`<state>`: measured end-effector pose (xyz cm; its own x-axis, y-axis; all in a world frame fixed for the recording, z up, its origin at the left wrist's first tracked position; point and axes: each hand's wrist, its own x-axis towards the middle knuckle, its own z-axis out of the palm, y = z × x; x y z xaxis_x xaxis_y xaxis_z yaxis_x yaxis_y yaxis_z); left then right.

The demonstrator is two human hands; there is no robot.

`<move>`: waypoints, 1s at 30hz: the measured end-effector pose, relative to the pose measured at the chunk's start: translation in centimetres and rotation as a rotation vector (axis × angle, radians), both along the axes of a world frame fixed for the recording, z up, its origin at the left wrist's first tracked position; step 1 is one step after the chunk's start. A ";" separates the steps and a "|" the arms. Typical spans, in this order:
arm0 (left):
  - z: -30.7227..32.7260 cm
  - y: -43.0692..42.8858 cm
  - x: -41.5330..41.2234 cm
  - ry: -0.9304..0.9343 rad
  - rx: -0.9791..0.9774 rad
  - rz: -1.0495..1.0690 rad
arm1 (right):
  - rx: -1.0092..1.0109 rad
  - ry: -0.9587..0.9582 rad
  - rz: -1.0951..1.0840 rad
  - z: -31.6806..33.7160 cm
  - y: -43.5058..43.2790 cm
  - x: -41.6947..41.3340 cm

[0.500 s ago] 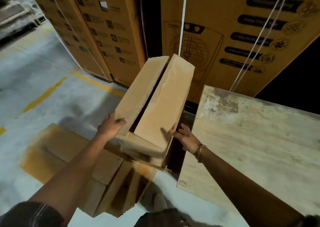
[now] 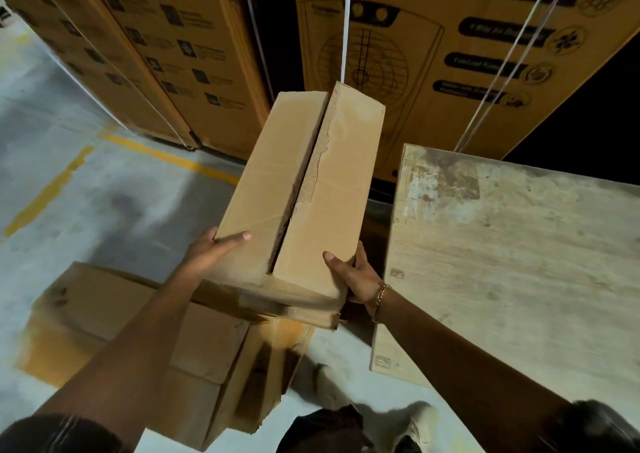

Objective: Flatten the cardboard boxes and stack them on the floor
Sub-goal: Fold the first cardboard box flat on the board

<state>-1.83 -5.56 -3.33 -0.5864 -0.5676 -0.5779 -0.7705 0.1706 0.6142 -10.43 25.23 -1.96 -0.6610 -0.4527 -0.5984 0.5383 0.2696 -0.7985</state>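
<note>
A long plain cardboard box (image 2: 304, 189) is held up in front of me, its two top flaps meeting along a torn seam. My left hand (image 2: 213, 250) grips its near left corner, thumb lying on top. My right hand (image 2: 353, 276) holds the near right corner, thumb on the top flap and fingers under the side. Below the box, flattened cardboard (image 2: 131, 335) lies stacked on the floor at lower left.
A worn wooden table (image 2: 519, 262) stands at the right, close to the box. Tall strapped printed cartons (image 2: 450, 54) and a second row of strapped cartons (image 2: 156, 54) wall off the back. Grey concrete floor (image 2: 86, 193) with yellow lines spreads to the left. My shoes (image 2: 408, 421) show at the bottom.
The box has come closer to me and its flaps have closed nearer together. My right hand has gone from touching the box's edge to gripping its corner.
</note>
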 end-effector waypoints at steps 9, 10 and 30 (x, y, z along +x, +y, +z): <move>7.3 6.9 0.3 0.317 0.039 -0.045 | -0.087 0.113 -0.246 3.9 3.4 -1.6; 8.1 8.0 0.5 0.341 0.039 -0.050 | -0.094 0.122 -0.242 4.6 4.3 -1.8; 16.8 44.1 -0.7 0.509 -0.052 -0.333 | -0.130 0.292 -0.544 10.3 42.3 5.6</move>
